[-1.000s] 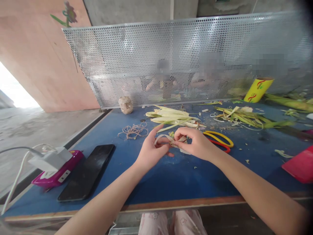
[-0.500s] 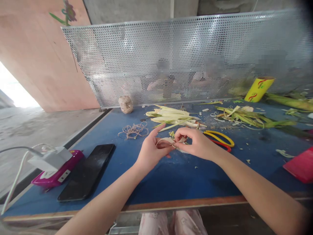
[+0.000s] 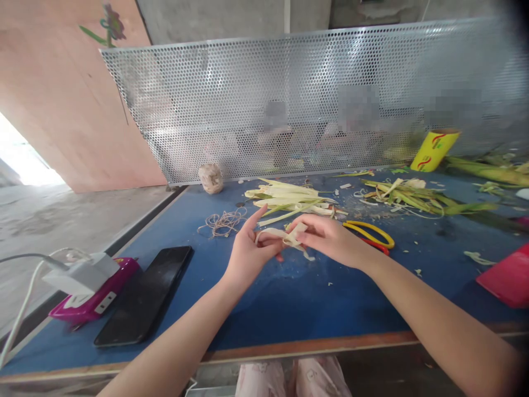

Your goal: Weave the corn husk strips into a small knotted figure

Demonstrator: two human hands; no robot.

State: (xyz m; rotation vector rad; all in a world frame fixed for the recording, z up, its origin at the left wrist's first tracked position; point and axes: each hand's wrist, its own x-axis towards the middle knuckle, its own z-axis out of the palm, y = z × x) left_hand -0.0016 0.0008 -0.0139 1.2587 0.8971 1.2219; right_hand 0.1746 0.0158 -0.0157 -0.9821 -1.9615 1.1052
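Between my hands is a pale, narrow strip of what looks like corn husk [image 3: 294, 236], looped and crossed over itself, one end hanging down. My left hand [image 3: 243, 253] pinches it between thumb and bent fingers, with the index finger pointing away. The fingers of my right hand [image 3: 333, 238] close on its other side. Just beyond lies a pile of pale yellow-green husks [image 3: 293, 194]. A tool with yellow and red looped handles [image 3: 374, 229] rests beside my right hand, which hides its working end.
A black phone [image 3: 144, 295] and a magenta power strip [image 3: 97, 300] with a white charger lie left. Thin twine [image 3: 223, 222], a wrapped lump [image 3: 210, 178], a yellow tube [image 3: 435, 151], more husks [image 3: 413, 196] and a red object [image 3: 506, 278] surround. A perforated metal screen [image 3: 248, 71] stands behind.
My right hand has turned and shifted slightly left with the strip. More of the strip shows now, crossed over itself, with an end dangling below the fingers.
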